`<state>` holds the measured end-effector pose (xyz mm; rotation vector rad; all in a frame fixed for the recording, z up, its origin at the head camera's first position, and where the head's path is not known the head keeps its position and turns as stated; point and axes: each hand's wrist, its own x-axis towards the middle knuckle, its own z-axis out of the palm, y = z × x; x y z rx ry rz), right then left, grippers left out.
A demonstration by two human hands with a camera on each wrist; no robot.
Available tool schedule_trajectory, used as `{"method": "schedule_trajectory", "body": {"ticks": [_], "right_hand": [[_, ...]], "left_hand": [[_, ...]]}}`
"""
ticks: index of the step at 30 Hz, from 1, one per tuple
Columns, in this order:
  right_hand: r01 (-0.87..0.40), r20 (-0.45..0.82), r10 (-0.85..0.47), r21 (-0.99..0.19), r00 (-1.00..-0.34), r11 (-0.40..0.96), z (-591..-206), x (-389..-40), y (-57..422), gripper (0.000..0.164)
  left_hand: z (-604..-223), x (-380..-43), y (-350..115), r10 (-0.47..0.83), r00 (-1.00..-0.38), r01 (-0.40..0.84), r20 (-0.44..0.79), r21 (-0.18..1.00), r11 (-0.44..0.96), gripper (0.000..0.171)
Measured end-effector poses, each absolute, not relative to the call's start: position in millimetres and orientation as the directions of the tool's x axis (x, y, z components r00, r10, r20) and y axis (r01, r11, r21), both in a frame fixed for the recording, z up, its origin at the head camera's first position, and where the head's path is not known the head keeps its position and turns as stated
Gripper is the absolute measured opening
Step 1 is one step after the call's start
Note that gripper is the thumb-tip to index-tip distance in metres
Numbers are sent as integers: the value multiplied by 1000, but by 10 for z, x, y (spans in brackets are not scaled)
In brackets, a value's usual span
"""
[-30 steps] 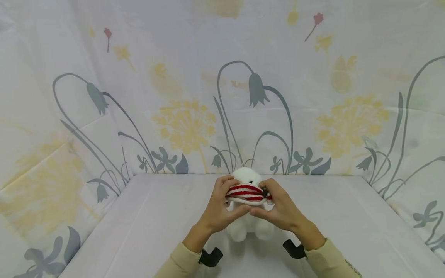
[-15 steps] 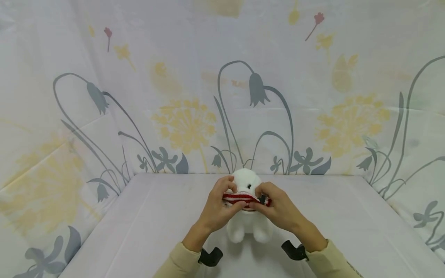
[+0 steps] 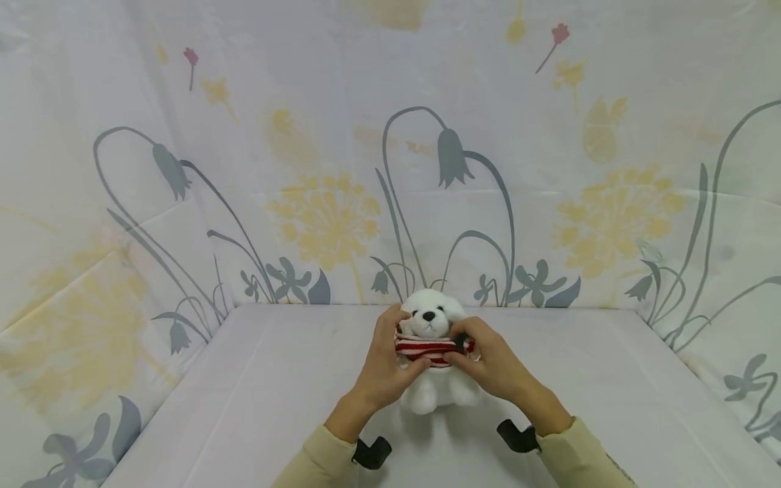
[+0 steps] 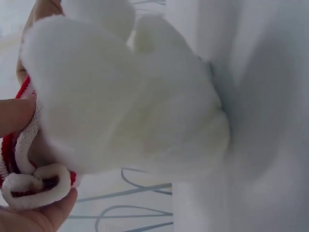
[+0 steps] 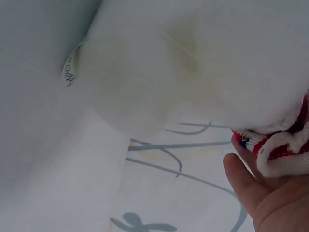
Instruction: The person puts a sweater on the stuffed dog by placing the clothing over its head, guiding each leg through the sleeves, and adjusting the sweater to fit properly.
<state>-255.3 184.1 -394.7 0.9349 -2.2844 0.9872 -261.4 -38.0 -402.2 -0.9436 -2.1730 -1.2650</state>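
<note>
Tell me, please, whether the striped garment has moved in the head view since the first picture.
Yes, slightly down: the striped garment now shows a little farther below the back edge of the table in that view.

There are two hands (image 3: 386, 366) (image 3: 493, 359), two sleeves (image 3: 317, 457) (image 3: 581, 454), two black attachments (image 3: 372, 453) (image 3: 518, 437), one plush dog (image 3: 430, 322) and one knit garment (image 3: 422, 348).

Tag (image 5: 71, 66) on wht plush dog (image 5: 183, 72) reads "N CHIN", rest unclear.
</note>
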Motion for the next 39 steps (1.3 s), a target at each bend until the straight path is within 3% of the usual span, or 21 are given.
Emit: {"method": "schedule_trajectory", "body": {"ticks": [4, 9, 14, 18, 21, 25, 30, 39], "right_hand": [[-727, 637, -395, -418, -662, 544, -3994, -2591, 1867, 49], [-692, 634, -374, -375, -677, 617, -4016, -2589, 1901, 59], [-659, 679, -332, -297, -655, 691, -4018, -2560, 1915, 62], [-675, 732, -342, -212, -588, 707, -4019, -2575, 1905, 60], [-677, 769, -366, -116, -524, 727, -4014, -2586, 1891, 57], [-672, 796, -416, 16, -439, 740, -4013, -2580, 1859, 44], [-697, 793, -495, 128, -356, 705, -4032, -2570, 1798, 24], [-730, 768, -517, 96, -378, 677, -4040, -2532, 1734, 18]], "left_hand": [[-4039, -2597, -384, 249, -768, 639, 591, 679, 362, 86], [-4062, -2573, -374, 182, -839, 538, 512, 734, 414, 83], [-4092, -2545, -329, 91, -819, 530, 567, 687, 497, 66], [-4132, -2543, -283, 31, -764, 539, 644, 611, 580, 57], [-4154, -2539, -261, 27, -767, 522, 641, 600, 606, 53], [-4175, -2528, -249, 52, -805, 493, 591, 617, 613, 45], [-4191, -2535, -242, 51, -800, 510, 598, 633, 582, 40], [-4195, -2546, -225, 45, -752, 574, 657, 620, 536, 47]]}}
